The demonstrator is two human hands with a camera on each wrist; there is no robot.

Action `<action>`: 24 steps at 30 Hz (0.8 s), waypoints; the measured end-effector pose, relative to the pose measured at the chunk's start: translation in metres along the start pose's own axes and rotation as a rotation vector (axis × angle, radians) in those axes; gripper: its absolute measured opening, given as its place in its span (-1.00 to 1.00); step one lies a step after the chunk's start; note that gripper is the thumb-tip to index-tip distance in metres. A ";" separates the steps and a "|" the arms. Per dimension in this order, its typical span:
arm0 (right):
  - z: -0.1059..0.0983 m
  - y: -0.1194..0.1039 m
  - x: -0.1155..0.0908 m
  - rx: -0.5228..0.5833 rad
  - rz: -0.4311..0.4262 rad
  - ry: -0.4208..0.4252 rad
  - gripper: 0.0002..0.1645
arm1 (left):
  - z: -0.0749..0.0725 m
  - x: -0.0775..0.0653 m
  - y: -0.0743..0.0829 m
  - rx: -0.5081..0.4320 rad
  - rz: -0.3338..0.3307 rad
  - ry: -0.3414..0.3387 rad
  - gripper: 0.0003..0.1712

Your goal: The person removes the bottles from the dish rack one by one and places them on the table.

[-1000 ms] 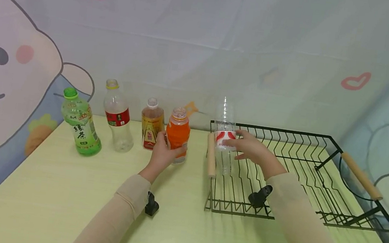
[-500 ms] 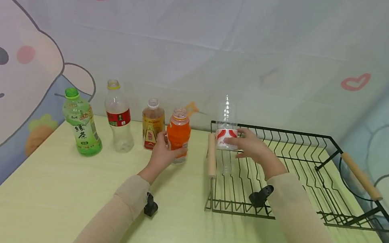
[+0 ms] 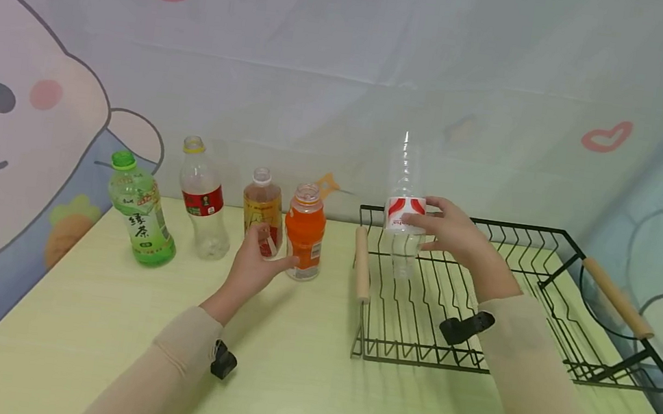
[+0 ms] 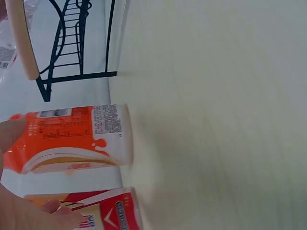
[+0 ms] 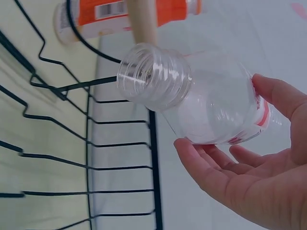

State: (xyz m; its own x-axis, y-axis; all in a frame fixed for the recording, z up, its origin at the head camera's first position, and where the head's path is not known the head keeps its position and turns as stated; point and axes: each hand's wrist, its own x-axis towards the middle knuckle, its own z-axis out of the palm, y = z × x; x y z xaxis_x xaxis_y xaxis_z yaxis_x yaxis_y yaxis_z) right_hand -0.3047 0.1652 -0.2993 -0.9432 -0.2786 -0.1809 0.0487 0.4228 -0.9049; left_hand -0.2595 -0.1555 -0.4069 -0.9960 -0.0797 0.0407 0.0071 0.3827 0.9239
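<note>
My right hand [image 3: 451, 232] grips a clear plastic bottle [image 3: 407, 216] with a red and white label. The bottle is upside down over the left end of the black wire dish rack [image 3: 460, 371]. Its uncapped neck [image 5: 144, 76] shows in the right wrist view, apart from the rack's wires. My left hand [image 3: 253, 263] is spread in front of two upright bottles. Its thumb is by an orange-labelled bottle [image 3: 306, 231], and its fingers are by a bottle with a yellow and red label [image 3: 261, 209]. Whether they touch either one, I cannot tell.
On the left of the table [image 3: 73, 341] stand a green tea bottle [image 3: 143, 211] and a clear bottle with a red label [image 3: 203, 201]. Wooden handles [image 3: 362, 266] top both ends of the rack. A cartoon-print cloth [image 3: 300, 58] hangs behind.
My right hand has lifted the upside-down bottle and moved it a little to the right. My left hand has let go of the orange-labelled bottle and shifted left.
</note>
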 end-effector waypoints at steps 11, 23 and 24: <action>-0.012 -0.022 -0.042 -0.086 -0.082 -0.004 0.06 | -0.036 -0.041 0.043 0.197 0.233 0.060 -0.05; 0.010 -0.035 -0.083 -0.174 -0.235 -0.106 -0.18 | -0.041 -0.082 0.085 0.375 0.662 0.058 -0.05; 0.013 -0.035 -0.087 -0.188 -0.247 -0.116 -0.18 | -0.040 -0.084 0.086 0.389 0.707 0.060 -0.06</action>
State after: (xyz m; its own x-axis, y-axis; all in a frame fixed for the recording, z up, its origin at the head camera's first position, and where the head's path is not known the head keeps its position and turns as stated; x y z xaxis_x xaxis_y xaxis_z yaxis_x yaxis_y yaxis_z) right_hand -0.2205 0.1632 -0.2567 -0.8747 -0.4843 -0.0178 -0.2480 0.4788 -0.8421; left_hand -0.1717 -0.1526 -0.3158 -0.7607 0.2562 0.5964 0.5913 0.6527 0.4737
